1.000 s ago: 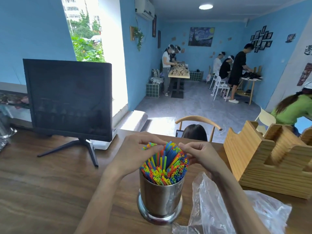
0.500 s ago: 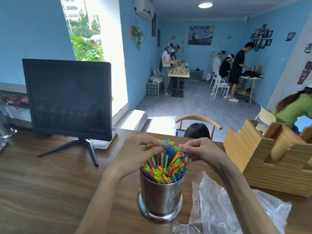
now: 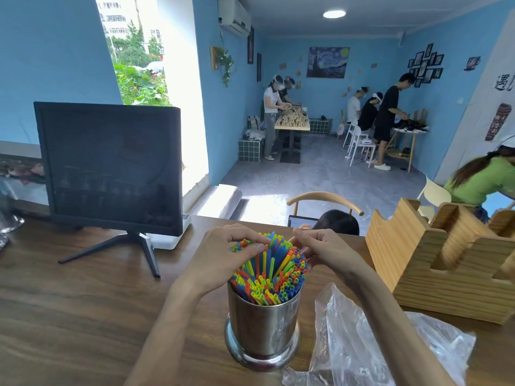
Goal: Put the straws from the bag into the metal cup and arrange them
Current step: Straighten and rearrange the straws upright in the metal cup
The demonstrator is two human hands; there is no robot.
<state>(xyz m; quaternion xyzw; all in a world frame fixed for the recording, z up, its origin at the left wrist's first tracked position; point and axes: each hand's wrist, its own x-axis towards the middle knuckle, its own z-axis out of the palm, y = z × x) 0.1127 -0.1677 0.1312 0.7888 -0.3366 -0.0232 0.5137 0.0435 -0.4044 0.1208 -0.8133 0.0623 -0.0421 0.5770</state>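
The thin plastic straws in blue, green, yellow, orange and red [image 3: 269, 277] stand packed in the shiny cylindrical metal cup [image 3: 263, 327] on the near part of the brown wooden table [image 3: 69, 316], fanning outward with uneven tips. Loading looks done; only arranging remains. The left hand [image 3: 223, 256] and right hand [image 3: 324, 250] curl round the far tips, pinching them. The crumpled clear plastic bag [image 3: 359, 346] lies right of the cup, apparently empty.

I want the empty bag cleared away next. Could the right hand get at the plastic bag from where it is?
Probably yes. The right hand is busy on the straws, but the plastic bag lies under that forearm, right of the metal cup, with nothing on it.
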